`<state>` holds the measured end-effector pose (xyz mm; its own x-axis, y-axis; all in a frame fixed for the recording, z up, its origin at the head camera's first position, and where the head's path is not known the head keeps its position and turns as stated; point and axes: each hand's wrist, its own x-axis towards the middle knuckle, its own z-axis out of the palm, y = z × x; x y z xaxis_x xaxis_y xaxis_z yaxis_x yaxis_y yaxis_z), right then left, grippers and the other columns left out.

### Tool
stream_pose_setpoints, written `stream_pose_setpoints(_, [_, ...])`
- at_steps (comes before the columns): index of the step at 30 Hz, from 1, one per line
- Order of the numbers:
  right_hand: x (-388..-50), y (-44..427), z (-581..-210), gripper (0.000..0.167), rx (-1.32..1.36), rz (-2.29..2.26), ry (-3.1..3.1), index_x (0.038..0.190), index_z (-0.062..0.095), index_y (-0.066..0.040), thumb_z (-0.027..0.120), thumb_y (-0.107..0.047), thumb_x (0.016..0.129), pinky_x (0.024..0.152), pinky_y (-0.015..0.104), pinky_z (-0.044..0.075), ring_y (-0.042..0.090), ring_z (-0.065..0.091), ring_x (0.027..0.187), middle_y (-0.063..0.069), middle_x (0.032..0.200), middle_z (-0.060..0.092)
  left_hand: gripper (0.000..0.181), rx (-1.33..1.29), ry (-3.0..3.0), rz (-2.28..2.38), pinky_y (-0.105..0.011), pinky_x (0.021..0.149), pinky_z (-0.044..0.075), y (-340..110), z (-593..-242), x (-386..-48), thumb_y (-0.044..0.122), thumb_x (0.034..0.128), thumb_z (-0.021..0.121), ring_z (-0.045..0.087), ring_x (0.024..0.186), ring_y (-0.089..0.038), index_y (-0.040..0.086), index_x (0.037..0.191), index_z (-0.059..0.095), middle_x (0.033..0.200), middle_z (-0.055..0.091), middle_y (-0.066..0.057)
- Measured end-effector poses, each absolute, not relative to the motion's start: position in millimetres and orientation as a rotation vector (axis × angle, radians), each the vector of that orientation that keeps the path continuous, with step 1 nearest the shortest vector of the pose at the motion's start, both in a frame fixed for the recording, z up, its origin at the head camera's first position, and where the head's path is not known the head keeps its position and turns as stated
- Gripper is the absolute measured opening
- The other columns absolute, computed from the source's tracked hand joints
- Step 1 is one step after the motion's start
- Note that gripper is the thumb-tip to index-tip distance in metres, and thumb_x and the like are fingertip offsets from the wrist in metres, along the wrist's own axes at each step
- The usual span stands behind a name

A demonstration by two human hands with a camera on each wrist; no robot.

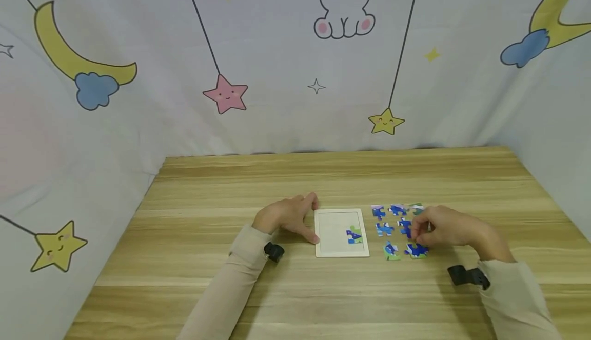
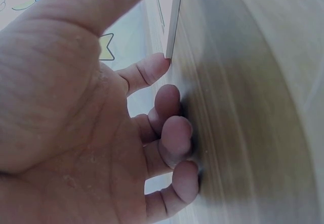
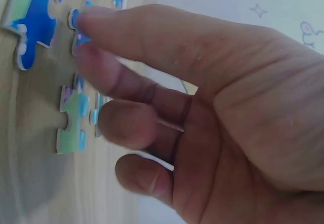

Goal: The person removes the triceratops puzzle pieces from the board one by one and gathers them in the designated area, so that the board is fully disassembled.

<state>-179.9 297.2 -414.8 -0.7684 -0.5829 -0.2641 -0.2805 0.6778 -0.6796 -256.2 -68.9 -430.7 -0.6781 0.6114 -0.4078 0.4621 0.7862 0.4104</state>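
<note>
A flat puzzle tray [image 1: 330,232] lies on the table, with joined blue and green pieces [image 1: 354,236] at its lower right. My left hand [image 1: 292,216] is at its left side, thumb and index finger spread along the edge. In the left wrist view, the index fingertip touches the tray's corner [image 2: 171,41], and the other fingers are loosely bent near the tabletop. Over the loose pieces, my right hand [image 1: 445,226] pinches a blue puzzle piece [image 1: 405,227] between thumb and index finger. The fingertips partly hide that piece [image 3: 80,35] in the right wrist view.
Several loose puzzle pieces lie right of the tray, among them a blue one [image 1: 417,251], a blue-green one [image 1: 391,251] and a mostly green one [image 3: 72,122]. The wooden table [image 1: 208,186] meets a patterned cloth [image 1: 286,124] behind.
</note>
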Motion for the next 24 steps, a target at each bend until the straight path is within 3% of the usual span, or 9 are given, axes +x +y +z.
stream_pose_setpoints(7, [-181.4, 277.8, -413.2, 0.005, -0.726, -0.891, 2.548, 0.100, 0.068, -0.010, 0.064, -0.011, 0.097, 0.059, 0.025, 0.044, 0.007, 0.050, 0.067, -0.005, 0.080, 0.060, 0.073, 0.806, 2.444, 0.360, -0.036, 0.081, 0.045, -68.2, -430.9, -256.7, 0.050, 0.0742, 0.086, 0.053, 0.088, -0.020, 0.022, 0.124, 0.041, 0.102, 0.052, -0.001])
stream_pose_setpoints(17, [-181.4, 217.3, -441.0, 0.037, -0.849, -0.857, 2.618, 0.130, 0.061, -0.005, 0.068, -0.018, 0.096, 0.063, 0.026, 0.039, 0.002, 0.043, 0.059, -0.012, 0.073, 0.050, 0.074, 0.810, 2.445, 0.365, -0.036, 0.081, 0.046, -69.2, -432.7, -257.1, 0.051, 0.0738, 0.087, 0.053, 0.089, -0.019, 0.022, 0.124, 0.041, 0.103, 0.051, -0.001])
stream_pose_setpoints(24, [-179.5, 202.4, -451.6, 0.036, -0.827, -0.843, 2.640, 0.128, 0.059, -0.009, 0.070, -0.020, 0.095, 0.058, 0.024, 0.038, 0.002, 0.043, 0.059, -0.011, 0.072, 0.049, 0.073, 0.810, 2.450, 0.358, -0.035, 0.080, 0.046, -68.8, -432.3, -257.4, 0.051, 0.0736, 0.086, 0.054, 0.089, -0.019, 0.022, 0.124, 0.041, 0.103, 0.052, -0.001])
